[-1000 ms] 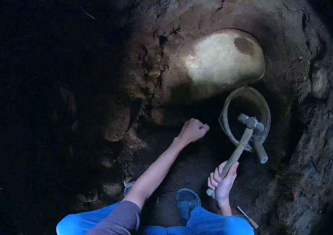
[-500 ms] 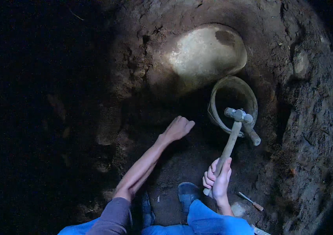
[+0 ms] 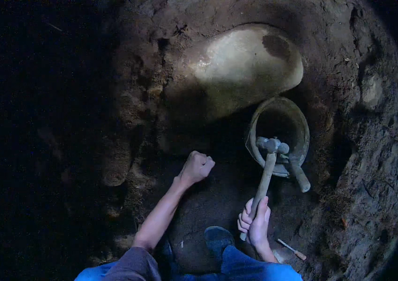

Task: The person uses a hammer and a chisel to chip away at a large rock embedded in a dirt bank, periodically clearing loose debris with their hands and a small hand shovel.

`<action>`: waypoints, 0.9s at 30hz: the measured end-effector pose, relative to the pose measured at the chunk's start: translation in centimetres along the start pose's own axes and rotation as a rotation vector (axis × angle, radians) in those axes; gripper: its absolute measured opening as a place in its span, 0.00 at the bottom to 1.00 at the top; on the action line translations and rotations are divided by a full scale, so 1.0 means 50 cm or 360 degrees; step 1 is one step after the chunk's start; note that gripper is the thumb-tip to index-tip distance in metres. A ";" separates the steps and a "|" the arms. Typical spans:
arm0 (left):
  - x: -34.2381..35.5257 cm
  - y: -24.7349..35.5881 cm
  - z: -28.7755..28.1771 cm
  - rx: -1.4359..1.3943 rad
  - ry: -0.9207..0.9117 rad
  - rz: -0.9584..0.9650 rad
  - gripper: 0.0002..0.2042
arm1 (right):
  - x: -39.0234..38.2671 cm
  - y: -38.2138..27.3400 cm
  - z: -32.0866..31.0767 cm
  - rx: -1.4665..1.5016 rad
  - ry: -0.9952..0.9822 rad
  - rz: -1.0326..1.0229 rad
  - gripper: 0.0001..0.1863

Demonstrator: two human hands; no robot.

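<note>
My right hand [image 3: 254,220] is wrapped round the wooden handle of a hammer [image 3: 266,175]. Its metal head, rounded at one end, overlaps the near rim of a bucket [image 3: 254,126] in this view. Left of the bucket, my left hand [image 3: 196,167] is a closed fist over dark ground; whatever may be inside it is hidden. A second wooden handle [image 3: 300,177] sticks out over the bucket's near right rim, its other end hidden inside. Beyond the bucket, a large, smooth, pale boulder [image 3: 250,63] with a dark patch lies set in the earth.
A thin tool with a metal shaft and a brownish handle [image 3: 297,254] lies on the ground at lower right. A rough earth wall [image 3: 377,164] rises along the right side. My shoe [image 3: 219,238] stands below the hands. Deep shadow covers the left side.
My left fist has moved left and a little nearer to me. The hammer has shifted slightly left over the bucket, still in my right hand. The whole view has shifted a little.
</note>
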State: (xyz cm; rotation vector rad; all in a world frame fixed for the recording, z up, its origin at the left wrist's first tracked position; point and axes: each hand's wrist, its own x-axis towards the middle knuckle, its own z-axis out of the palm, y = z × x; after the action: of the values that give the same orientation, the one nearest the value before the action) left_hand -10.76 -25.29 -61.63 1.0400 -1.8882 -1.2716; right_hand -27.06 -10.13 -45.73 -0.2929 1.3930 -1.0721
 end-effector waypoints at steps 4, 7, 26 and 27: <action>0.025 0.022 0.019 0.0226 0.0100 0.0059 0.18 | 0.009 -0.010 0.000 0.0046 0.0050 0.0028 0.30; 0.076 0.037 0.068 0.0558 0.0067 0.0120 0.19 | 0.014 -0.016 0.008 0.0088 0.0022 -0.0019 0.30; -0.021 0.014 -0.037 0.0156 -0.0095 -0.0035 0.17 | -0.031 0.016 -0.032 0.0043 -0.0029 -0.0075 0.29; -0.019 0.012 -0.032 0.0189 -0.0043 -0.0022 0.16 | -0.027 0.013 -0.031 0.0037 -0.0022 -0.0049 0.29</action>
State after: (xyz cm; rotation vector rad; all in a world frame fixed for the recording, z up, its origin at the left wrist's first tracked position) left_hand -9.14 -25.03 -60.60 1.1030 -2.0007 -1.1993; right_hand -27.92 -8.12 -45.70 -0.3054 1.3668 -1.1089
